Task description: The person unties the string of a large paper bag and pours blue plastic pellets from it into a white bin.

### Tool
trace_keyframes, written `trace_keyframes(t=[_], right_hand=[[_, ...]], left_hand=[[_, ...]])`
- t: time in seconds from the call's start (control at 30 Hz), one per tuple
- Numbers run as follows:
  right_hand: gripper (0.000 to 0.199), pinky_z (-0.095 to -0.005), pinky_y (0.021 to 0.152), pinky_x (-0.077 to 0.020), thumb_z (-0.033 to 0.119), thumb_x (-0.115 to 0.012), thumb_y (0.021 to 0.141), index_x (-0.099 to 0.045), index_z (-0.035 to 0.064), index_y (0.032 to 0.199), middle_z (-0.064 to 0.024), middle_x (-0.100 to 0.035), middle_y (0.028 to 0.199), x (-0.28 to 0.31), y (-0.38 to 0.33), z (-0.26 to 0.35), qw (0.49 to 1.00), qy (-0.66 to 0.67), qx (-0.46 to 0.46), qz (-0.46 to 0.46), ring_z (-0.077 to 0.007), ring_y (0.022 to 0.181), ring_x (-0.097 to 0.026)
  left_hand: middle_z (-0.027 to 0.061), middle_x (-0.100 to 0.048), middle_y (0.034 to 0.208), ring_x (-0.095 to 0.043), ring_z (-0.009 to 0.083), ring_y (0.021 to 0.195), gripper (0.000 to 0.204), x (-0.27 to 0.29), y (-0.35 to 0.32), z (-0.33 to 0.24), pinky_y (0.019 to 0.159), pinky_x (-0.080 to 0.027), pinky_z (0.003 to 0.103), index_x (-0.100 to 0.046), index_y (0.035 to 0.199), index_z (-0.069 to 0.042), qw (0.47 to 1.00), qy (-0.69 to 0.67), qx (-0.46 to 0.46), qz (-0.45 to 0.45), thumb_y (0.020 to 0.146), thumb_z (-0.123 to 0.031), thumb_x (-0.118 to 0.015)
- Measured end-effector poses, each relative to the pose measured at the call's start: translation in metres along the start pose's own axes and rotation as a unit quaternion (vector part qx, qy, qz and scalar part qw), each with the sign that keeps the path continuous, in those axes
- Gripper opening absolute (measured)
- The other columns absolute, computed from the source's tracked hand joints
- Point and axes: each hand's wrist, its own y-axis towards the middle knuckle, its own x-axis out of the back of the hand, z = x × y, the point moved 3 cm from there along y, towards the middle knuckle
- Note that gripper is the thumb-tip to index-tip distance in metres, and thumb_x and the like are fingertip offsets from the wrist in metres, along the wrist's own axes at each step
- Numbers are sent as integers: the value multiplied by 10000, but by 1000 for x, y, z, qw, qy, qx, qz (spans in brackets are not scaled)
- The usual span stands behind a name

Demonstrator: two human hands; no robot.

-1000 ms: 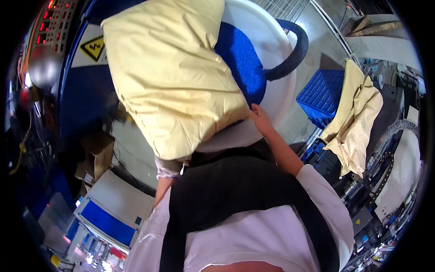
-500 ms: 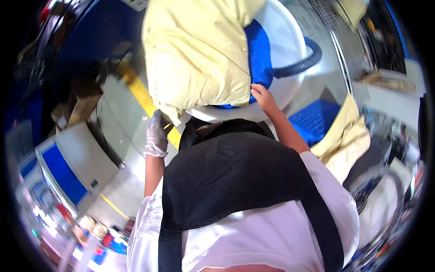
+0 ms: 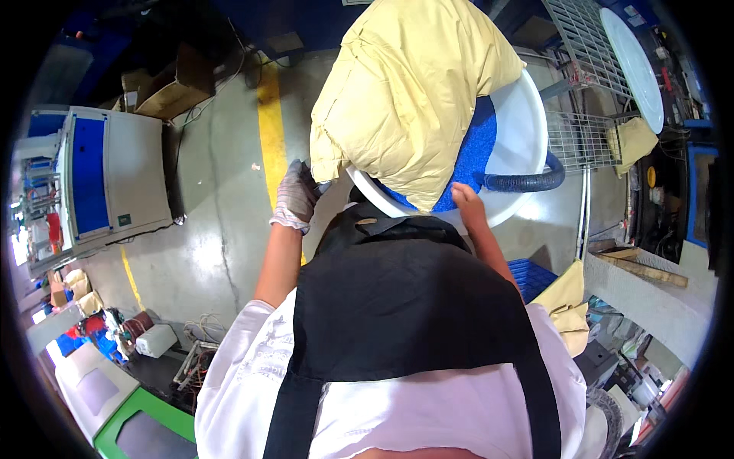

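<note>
A large pale-yellow sack (image 3: pixel 397 99) lies tilted over a round white tub (image 3: pixel 527 122), its lower end inside the rim. Blue granules (image 3: pixel 478 141) fill part of the tub beside the sack. My left hand (image 3: pixel 297 197), in a light glove with grey fingertips, is closed at the sack's lower left corner. My bare right hand (image 3: pixel 469 205) is at the near rim, fingertips over the granules and just right of the sack's edge. Its fingers look loosely extended with nothing visible in them. A dark ribbed hose (image 3: pixel 527 181) runs out of the granules over the rim.
A blue crate (image 3: pixel 531 277) and another yellow sack (image 3: pixel 566 306) lie right of my right arm. A wire rack (image 3: pixel 585 141) stands beyond the tub. At left are a white-and-blue cabinet (image 3: pixel 138 172), cardboard boxes (image 3: pixel 180 84) and a yellow floor line (image 3: pixel 271 130).
My view has turned, so the tub and sack appear farther right. The sack's near edge has slanted, uncovering more granules. My right hand has come away from the sack's edge.
</note>
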Motion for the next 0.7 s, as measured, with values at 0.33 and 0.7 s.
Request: trace_keyframes(t=[0.33,0.7], right_hand=[[322,-273,844,-447,195,-561,866,-567,0,1122,-116,-633,1026,-61,8,82,996,24,74,51,-169,952,-598],[255,-369,769,-480,200,-596,801,-615,35,995,-166,-638,923,3,3,57,967,-196,106,-124,-306,869,-613]], left_hand=[[122,-530,1212,-495,253,1098,479,34,16,2,932,-369,420,-442,1242,11,996,60,28,52,940,-348,-344],[66,-567,867,-542,152,718,319,17,10,-13,649,-499,300,-540,1051,-32,956,286,-55,-45,831,-256,-596]])
